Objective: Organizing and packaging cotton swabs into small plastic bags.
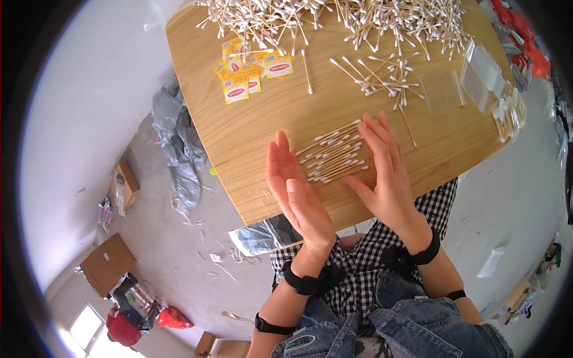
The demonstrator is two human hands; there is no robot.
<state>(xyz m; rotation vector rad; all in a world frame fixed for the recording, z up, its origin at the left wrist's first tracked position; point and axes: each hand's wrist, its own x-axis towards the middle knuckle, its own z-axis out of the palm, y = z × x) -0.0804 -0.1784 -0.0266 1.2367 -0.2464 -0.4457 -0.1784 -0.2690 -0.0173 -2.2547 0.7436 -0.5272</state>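
Note:
Between my two hands lies a row of cotton swabs (335, 156) with wooden sticks, side by side on the wooden table (250, 143). My left hand (298, 191) stands on edge at the row's left end, fingers stretched out. On the other side, my right hand (385, 173) has its fingers extended along the row's right ends, thumb apart. Neither hand has its fingers wrapped round anything. Past my hands, a small loose cluster of cotton swabs (382, 80) lies crosswise, and a single swab (409, 126) rests just beyond my right fingers.
A large heap of swabs (334, 21) covers the table's far side. Yellow printed cards (237, 89) lie at far left. Clear plastic bags (477, 74) and packed swabs (509, 113) sit by the right edge. Grey plastic (176, 149) and cardboard boxes (107, 264) are on the floor.

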